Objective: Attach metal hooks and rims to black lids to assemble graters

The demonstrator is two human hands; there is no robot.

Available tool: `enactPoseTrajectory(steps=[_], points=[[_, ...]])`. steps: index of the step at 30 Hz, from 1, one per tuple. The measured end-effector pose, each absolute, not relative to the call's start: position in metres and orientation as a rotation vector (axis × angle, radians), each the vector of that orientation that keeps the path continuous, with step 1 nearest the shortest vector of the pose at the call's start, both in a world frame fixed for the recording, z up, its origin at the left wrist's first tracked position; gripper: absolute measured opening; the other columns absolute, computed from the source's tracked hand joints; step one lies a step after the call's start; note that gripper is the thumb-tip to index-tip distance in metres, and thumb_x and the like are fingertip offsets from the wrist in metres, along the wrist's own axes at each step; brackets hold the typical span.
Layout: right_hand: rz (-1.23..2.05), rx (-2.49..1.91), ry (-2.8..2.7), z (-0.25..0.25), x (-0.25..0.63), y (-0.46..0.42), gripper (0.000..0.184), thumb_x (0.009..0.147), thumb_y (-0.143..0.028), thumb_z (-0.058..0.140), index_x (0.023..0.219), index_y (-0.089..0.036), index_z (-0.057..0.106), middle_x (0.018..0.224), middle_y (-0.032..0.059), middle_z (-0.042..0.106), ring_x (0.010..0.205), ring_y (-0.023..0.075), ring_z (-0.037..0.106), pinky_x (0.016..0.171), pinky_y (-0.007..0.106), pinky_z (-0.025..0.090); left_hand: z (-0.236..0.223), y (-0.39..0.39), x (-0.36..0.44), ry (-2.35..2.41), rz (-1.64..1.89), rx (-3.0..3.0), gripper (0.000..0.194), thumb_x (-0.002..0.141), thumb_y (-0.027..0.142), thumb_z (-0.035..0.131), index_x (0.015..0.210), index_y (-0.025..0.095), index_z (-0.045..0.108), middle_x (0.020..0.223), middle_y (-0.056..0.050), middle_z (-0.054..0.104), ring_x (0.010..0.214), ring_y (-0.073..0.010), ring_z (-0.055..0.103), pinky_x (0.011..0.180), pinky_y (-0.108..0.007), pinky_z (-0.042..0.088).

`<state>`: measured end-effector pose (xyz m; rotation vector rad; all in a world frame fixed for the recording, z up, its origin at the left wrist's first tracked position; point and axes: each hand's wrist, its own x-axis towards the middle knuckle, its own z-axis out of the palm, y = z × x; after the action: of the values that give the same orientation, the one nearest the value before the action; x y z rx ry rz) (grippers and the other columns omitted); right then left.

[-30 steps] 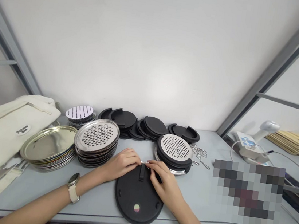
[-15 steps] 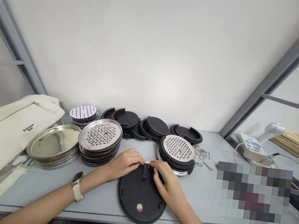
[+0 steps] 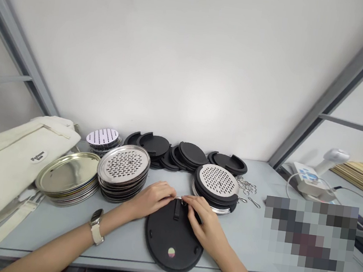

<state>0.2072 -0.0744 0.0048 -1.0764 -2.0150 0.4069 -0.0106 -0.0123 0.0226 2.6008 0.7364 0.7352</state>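
Note:
A round black disc [image 3: 174, 242] lies near the table's front edge, with a small round sticker and two short black nubs on its upward face. At its far edge is a short black strap [image 3: 177, 209]. A small metal clip [image 3: 178, 198], like those loose on the table, sits at the strap's end. My left hand [image 3: 155, 198] pinches the clip's left end between thumb and fingers. From the other side my right hand [image 3: 205, 221] pinches its right end, over the disc's edge. How the clip meets the strap is partly hidden by my fingers.
Behind my hands stand stacked round graters [image 3: 126, 164], metal lids [image 3: 70, 170], black round holders [image 3: 155, 145], and a grater in a black holder [image 3: 219, 181]. Loose metal clips [image 3: 246, 185] lie to the right. A cream bag [image 3: 6, 166] sits at left, a white device [image 3: 309, 182] at right.
Both hands stay pinched on the clip at the strap, with barely any finger movement. The whole view has shifted slightly.

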Motion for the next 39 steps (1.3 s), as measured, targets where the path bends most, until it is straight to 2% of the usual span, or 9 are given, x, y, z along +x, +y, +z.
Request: enactPoseTrajectory(steps=[4,16,31,39], points=[[0.413,-1.084,-2.015,0.004,0.2074,-0.0743,0.035,0.095,-0.014,0.041,0.123,-0.026,0.058,0.112,0.0078,0.063,0.106,0.0218,0.059,0.093,0.039,0.05,0.0208,-0.0113,-0.0109,0.69,0.732,2.619,0.02,0.099,0.022,0.043,0.105,0.018,0.061,0.096,-0.005,0.064,0.095,-0.0173,0.058,0.088,-0.03,0.045],[0.471,-1.076,-2.089,0.0107,0.2059,-0.0749,0.033,0.096,-0.016,0.043,0.121,-0.028,0.061,0.113,0.0075,0.062,0.107,0.0215,0.057,0.096,0.04,0.048,0.0181,-0.0091,-0.0114,0.652,0.732,2.634,0.02,0.099,0.023,0.044,0.102,0.017,0.062,0.095,-0.006,0.066,0.095,-0.0178,0.058,0.089,-0.032,0.045],[0.406,-1.075,-2.018,0.0051,0.2066,-0.0752,0.029,0.097,-0.019,0.043,0.114,-0.023,0.066,0.109,0.0094,0.065,0.103,0.0225,0.059,0.092,0.04,0.051,0.0201,-0.0103,-0.0102,0.711,0.754,2.613,0.018,0.098,0.021,0.045,0.103,0.017,0.062,0.095,-0.005,0.066,0.094,-0.0179,0.058,0.088,-0.031,0.045],[0.348,-1.075,-1.994,0.0007,0.2077,-0.0763,0.034,0.097,-0.018,0.042,0.126,-0.025,0.057,0.1,0.0089,0.064,0.095,0.0232,0.059,0.083,0.04,0.052,0.0206,-0.01,-0.0101,0.667,0.754,2.639,0.022,0.1,0.023,0.042,0.104,0.017,0.063,0.094,-0.006,0.066,0.094,-0.0184,0.059,0.088,-0.033,0.046]])
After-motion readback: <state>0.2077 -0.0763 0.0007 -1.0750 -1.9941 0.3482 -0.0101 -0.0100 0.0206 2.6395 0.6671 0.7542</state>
